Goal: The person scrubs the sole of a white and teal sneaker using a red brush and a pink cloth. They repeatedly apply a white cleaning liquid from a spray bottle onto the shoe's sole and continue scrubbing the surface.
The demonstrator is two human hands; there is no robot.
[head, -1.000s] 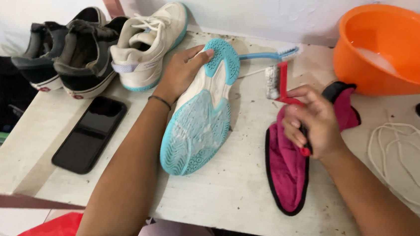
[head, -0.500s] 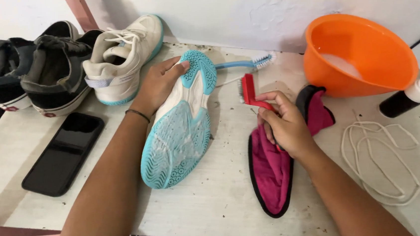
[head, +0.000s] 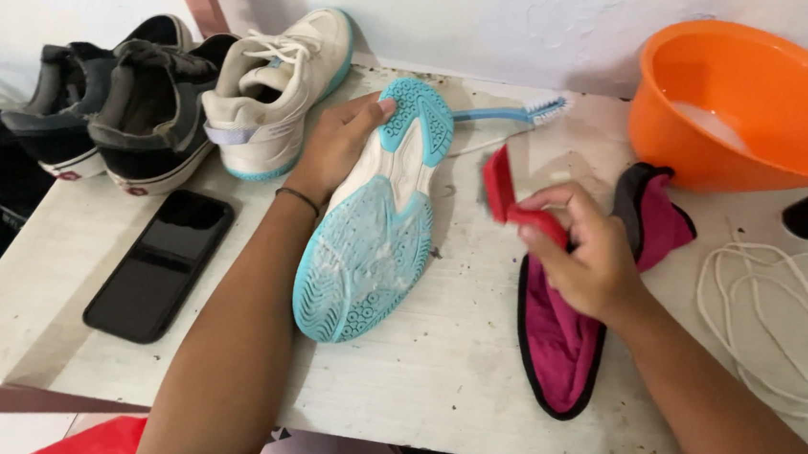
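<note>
Red brush (head: pixel 508 200) now lower in right hand (head: pixel 589 256)
</note>
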